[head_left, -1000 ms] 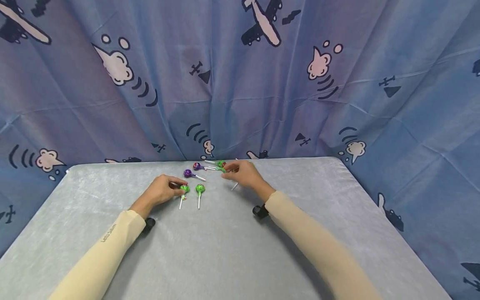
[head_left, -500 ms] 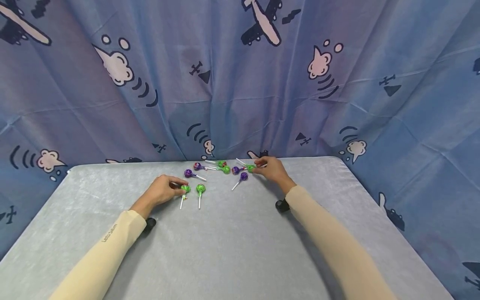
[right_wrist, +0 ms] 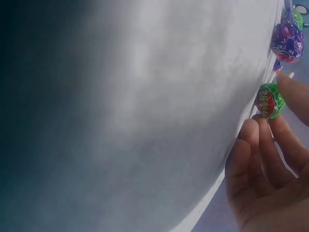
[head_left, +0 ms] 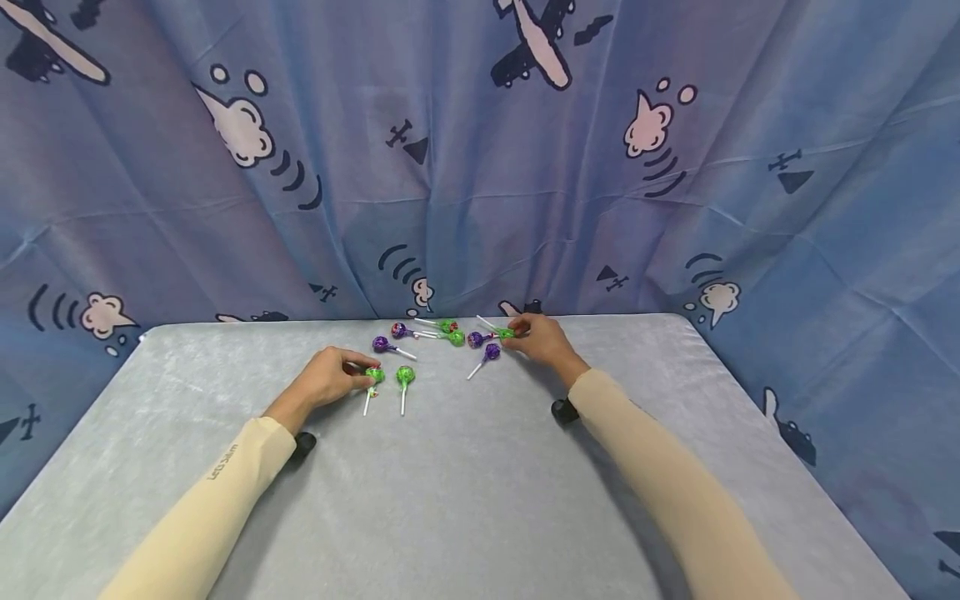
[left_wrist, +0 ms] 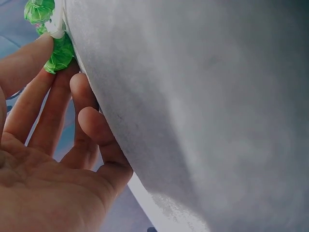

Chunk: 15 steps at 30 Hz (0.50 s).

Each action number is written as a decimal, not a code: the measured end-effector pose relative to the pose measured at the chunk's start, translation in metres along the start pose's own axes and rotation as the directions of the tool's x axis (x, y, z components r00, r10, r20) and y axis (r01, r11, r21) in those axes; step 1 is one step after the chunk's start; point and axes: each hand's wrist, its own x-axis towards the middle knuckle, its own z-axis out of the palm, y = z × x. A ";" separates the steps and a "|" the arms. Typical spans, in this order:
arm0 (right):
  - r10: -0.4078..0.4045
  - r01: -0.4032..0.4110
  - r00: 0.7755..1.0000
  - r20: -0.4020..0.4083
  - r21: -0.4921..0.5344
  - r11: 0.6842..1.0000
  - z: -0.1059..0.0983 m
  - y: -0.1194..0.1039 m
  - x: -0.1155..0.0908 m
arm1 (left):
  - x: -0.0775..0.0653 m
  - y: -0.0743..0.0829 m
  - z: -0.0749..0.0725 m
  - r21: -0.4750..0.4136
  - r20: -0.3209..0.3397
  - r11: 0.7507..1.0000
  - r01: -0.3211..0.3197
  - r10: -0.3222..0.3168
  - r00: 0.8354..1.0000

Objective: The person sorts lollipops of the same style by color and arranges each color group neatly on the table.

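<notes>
Green lollipop being pinched by the right hand, another by the left hand — loose sticks at twelve o'clock risking a knock.

I see a pale grey surface with a soft, slightly shiny look. On it lie lollipops with white sticks: the green lollipop at my left hand, a second green one beside it, purple ones near the far edge. The lollipop at my right hand is green with red marks. My sleeves are cream. The curtain is blue, patterned with dark-and-white aeroplanes and white clouds.
</notes>
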 end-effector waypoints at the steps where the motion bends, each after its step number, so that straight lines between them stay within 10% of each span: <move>1: 0.003 -0.003 1.000 0.000 -0.004 1.000 0.000 -0.001 0.000 | 0.000 0.000 0.000 -0.001 0.001 1.000 0.001 -0.001 1.000; 15: 0.032 -0.032 0.999 0.014 -0.030 0.999 -0.010 0.007 -0.003 | -0.001 0.001 -0.001 -0.007 0.004 1.000 -0.013 0.014 1.000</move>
